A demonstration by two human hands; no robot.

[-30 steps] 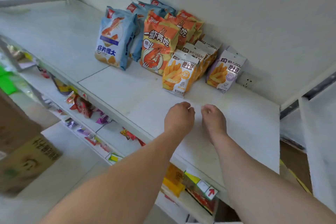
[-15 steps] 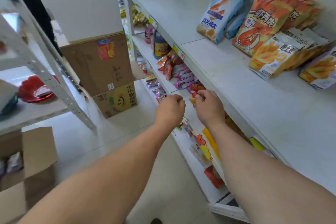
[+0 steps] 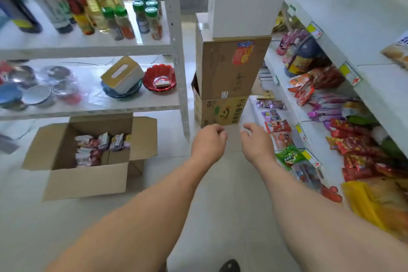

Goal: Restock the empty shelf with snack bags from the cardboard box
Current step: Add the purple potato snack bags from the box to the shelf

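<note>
Both grips empty, left hand [image 3: 208,140] and right hand [image 3: 257,142] loosely curled over floor; open cardboard box [image 3: 87,157] of snack bags [image 3: 100,147] low, left of left grip; hasty grab risks crushing bags.

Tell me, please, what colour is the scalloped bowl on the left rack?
Red, glossy; the bowl shows in the head view.
</note>
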